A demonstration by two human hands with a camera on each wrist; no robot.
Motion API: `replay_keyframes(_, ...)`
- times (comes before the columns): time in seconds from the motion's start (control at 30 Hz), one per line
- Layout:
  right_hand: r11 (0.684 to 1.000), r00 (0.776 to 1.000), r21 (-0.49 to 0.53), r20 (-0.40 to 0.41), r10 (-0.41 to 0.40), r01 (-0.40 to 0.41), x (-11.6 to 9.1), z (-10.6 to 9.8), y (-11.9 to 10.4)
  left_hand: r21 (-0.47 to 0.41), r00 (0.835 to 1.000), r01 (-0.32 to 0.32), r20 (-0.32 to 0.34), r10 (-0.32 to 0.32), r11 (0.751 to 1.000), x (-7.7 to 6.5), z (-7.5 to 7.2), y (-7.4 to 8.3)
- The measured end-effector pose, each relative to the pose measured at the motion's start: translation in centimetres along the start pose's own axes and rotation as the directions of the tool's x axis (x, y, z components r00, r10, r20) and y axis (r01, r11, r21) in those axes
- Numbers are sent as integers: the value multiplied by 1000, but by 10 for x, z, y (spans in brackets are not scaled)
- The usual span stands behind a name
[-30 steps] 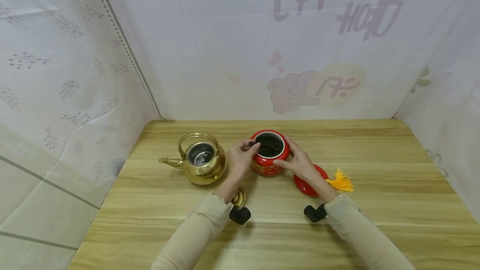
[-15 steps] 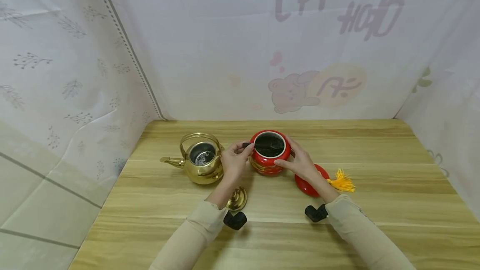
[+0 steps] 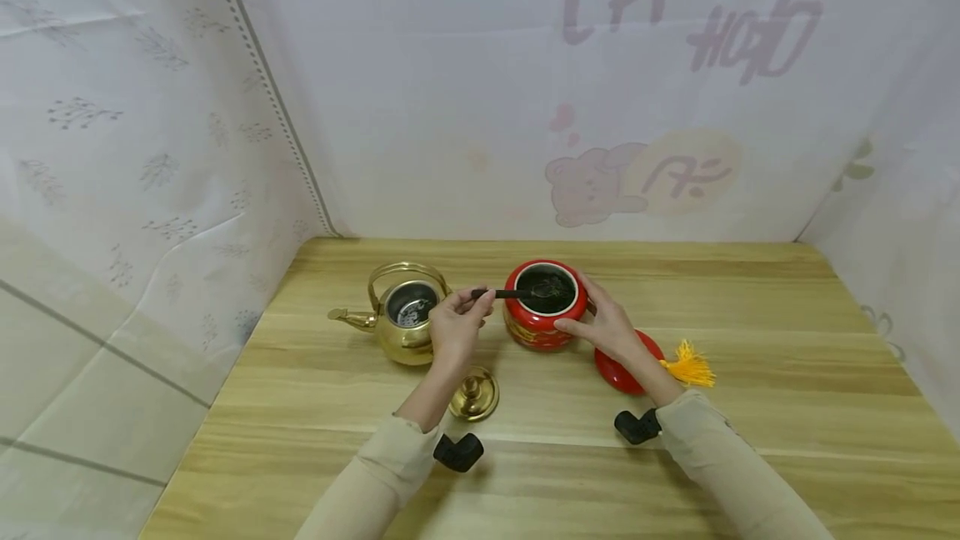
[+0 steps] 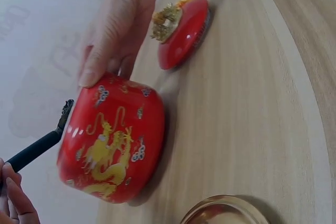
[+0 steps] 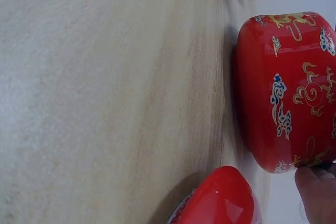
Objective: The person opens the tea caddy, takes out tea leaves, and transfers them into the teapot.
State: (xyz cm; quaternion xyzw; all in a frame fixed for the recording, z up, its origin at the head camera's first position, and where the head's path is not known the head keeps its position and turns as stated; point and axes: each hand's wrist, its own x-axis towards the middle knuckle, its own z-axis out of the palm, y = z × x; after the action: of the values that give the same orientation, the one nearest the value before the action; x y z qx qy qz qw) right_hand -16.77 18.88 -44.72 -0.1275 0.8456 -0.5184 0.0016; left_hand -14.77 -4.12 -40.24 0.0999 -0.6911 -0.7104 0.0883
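Note:
My left hand (image 3: 456, 330) pinches the handle of a thin black scoop (image 3: 501, 293), held level across the rim of a red jar (image 3: 542, 333). Dark, dry leaf-like bits sit on the tip of the scoop (image 4: 35, 149) in the left wrist view, just above the jar's mouth. Dark loose matter, looking like tea leaves, is inside the jar. My right hand (image 3: 609, 327) grips the jar's right side, thumb in front and fingers behind. To the left of my left hand stands a brass kettle (image 3: 403, 343) without its lid, its inside shiny.
A round brass lid (image 3: 476, 395) lies in front of the kettle, by my left forearm. The red jar lid (image 3: 619, 370) with a yellow tassel (image 3: 692, 365) rests under my right forearm. Behind the wooden table (image 3: 750, 307) hangs a printed cloth (image 3: 420, 107).
My left hand has drawn left, toward the kettle, bringing the scoop out of the jar so more of its handle shows. The right hand keeps its hold on the jar.

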Motion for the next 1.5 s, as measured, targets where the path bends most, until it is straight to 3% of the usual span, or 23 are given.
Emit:
replay_keyframes(0.6,998,999,-54,20,40,-39,0,-6,-11,-150,1000,-5,-11,3,989,-14,-34,38)
replay_keyframes(0.9,992,998,-127,-56,-19,11,3,-6,-34,-169,999,-41,-35,35,985,-22,-60,55)
replay_keyframes(1.07,986,989,-125,-84,-122,111,7,5,-51,-192,998,-45,-50,36,980,-26,-82,61)
replay_keyframes(1.23,984,985,-62,-35,-167,164,14,24,-68,-184,993,-55,-113,34,981,-27,-104,65)
replay_keyframes(1.5,960,970,-133,36,-242,245,25,60,-86,-130,977,-61,-210,33,990,-33,-141,67)
